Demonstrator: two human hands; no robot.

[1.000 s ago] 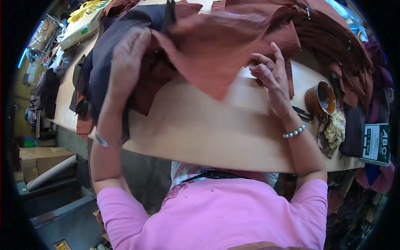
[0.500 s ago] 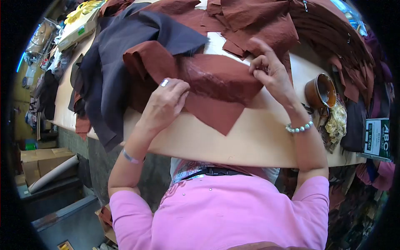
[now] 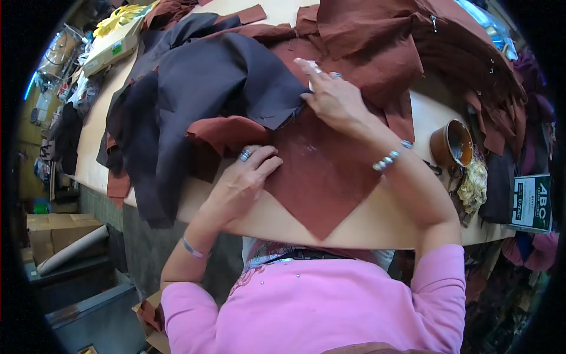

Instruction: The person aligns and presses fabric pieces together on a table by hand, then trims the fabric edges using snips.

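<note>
Taking the brown cloth (image 3: 324, 186) as the middle of my clock, a flat box (image 3: 115, 50) is sitting at ten o'clock, far up the counter (image 3: 368, 230). Closer in on that line, the dark cloth (image 3: 197, 88) is lying in loose folds, its right-hand point overlapping the brown.

At nine o'clock my left hand (image 3: 240, 183) is resting back upward, its fingers bending over the brown cloth's left side; I can't tell whether they are gripping it. That forearm is slanting from the elbow toward one o'clock, a band (image 3: 193, 248) circling the wrist.

The brown cloth itself is spreading between my arms, one corner pointing to six o'clock, just short of the counter's near edge.

Around twelve my right hand (image 3: 339, 103) is lying across its far part, index finger stretching out and thumb standing apart from it, the thumb tip meeting the dark cloth's point. Something pale is showing by the index finger; whether I'm holding anything, I can't tell. This forearm is slanting toward eleven, wearing a beaded bracelet (image 3: 387, 159).

A brown pile (image 3: 377, 65) is heaping up at one o'clock, and a mug (image 3: 439, 144) is standing near three.
</note>
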